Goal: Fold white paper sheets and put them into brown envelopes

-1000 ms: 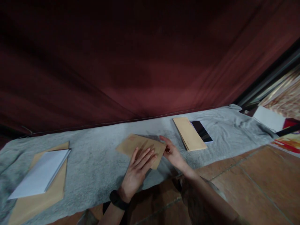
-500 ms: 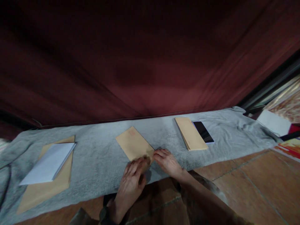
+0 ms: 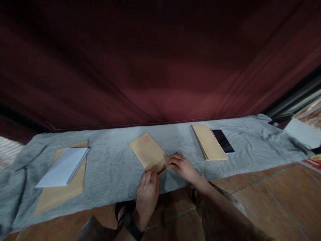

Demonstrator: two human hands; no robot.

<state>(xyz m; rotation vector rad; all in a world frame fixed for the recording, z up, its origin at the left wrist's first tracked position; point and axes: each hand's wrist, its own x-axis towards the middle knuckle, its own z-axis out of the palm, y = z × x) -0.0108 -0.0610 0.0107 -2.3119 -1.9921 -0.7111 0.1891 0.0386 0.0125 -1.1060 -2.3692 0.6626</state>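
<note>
A brown paper envelope (image 3: 147, 147) with a small reddish print near its far end lies slanted on the grey cloth. My left hand (image 3: 147, 187), a dark watch on its wrist, has its fingers closed at the near end of the envelope. On the near right corner, the bent fingers of my right hand (image 3: 182, 166) pinch the paper. Between the two hands the near edge stands a little raised, with a dark line under it. My left thumb is mostly hidden.
Several brown envelopes (image 3: 210, 144) lie stacked at right, beside a dark-screened phone (image 3: 223, 140). At left, folded white paper (image 3: 64, 167) rests on a larger brown envelope (image 3: 61, 197). A dark red curtain (image 3: 160, 83) hangs behind the grey cloth (image 3: 110, 167); floor tiles (image 3: 273, 194) lie in front.
My left hand has drawn back from on top of the envelope to its near edge. That edge now shows slightly lifted between my hands. The whole view has shifted a little.
</note>
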